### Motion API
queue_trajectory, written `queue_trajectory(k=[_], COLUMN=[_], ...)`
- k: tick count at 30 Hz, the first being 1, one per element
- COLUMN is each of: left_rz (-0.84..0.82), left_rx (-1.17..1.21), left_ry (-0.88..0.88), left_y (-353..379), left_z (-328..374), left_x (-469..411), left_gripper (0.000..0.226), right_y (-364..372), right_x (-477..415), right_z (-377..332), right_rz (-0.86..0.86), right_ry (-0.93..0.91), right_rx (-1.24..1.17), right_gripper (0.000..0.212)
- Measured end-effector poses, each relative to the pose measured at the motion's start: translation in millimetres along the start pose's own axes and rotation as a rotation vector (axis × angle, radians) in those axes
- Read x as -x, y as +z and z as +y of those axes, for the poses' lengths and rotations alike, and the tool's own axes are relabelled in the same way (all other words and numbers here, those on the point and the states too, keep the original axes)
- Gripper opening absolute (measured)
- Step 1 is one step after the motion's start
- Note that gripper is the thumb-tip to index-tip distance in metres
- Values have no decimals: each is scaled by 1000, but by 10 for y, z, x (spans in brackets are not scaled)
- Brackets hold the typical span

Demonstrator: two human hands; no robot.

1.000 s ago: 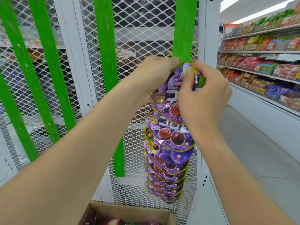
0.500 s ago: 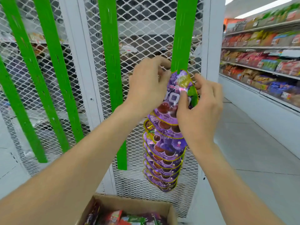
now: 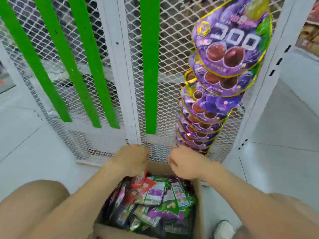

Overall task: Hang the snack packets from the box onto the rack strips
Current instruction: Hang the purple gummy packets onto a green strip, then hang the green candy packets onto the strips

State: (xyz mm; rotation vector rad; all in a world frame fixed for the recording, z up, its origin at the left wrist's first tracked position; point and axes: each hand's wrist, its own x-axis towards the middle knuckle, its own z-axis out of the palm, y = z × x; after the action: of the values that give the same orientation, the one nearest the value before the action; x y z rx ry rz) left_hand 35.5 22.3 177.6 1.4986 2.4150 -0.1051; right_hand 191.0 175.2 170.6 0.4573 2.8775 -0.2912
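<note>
Nearest, a cardboard box (image 3: 199,200) is being kept on the floor between the person's bent knees, with a white shoe (image 3: 223,227) being shown just beside its right wall. Loose snack packets (image 3: 155,195), green, purple and red, are being held in it in a jumbled heap. Over the far end of the box the left hand (image 3: 131,161) is being held, fingers curled down onto a red packet (image 3: 146,181). Through the blur it cannot be told whether that packet is being gripped or only touched. The right hand (image 3: 185,163) is being held just apart from it, fingers loosely curled, nothing being grasped. Beyond the hands, a white mesh rack (image 3: 172,40) is being faced. Bare green strips (image 3: 150,66) are being hung down its panels. At the right of the mesh an overlapping column of purple packets (image 3: 227,54) is being carried, its lowest packets ending just beside the right hand.
</note>
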Motion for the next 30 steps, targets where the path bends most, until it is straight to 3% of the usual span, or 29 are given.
queue_trajectory(k=[3, 6, 7, 12, 15, 17, 20, 24, 26, 29, 30], left_rz=[-242, -355, -371, -282, -287, -313, -323, -318, -317, -294, -295], left_rx=[-54, -1, -15, -198, -237, -235, -196, -99, -89, -79, -84], left_ry=[35, 24, 15, -144, -199, -156, -66, -18, -39, -95, -113], left_y=[370, 693, 793, 1290, 1504, 1652, 1813, 1948, 1928, 1834, 1790], left_z=[-79, -222, -291, -718, -941, -1105, -1370, -1494, -1480, -1428, -1408], left_x=[-124, -228, -260, -267, -108, -17, 68, 155, 207, 268, 304], left_gripper=[25, 31, 35, 63, 69, 70, 73, 57, 49, 48, 48], right_y=[338, 576, 658, 927, 1019, 1077, 1226, 1570, 1723, 1757, 1725], right_x=[-229, -426, -475, -655, -825, -902, -932, -722, -589, -452, -412], right_z=[-66, -137, -136, -125, -174, -275, -485, -695, -754, -829, -848], right_rz=[-122, -290, -339, -502, -484, -464, -467, -572, -563, -464, -446], right_ry=[64, 96, 115, 201, 185, 169, 154, 131, 155, 128, 114], right_rx=[31, 33, 57, 205, 133, 52, -50, 65, 92, 131, 165], right_gripper=[6, 10, 4, 16, 20, 6, 46, 59, 54, 24, 23])
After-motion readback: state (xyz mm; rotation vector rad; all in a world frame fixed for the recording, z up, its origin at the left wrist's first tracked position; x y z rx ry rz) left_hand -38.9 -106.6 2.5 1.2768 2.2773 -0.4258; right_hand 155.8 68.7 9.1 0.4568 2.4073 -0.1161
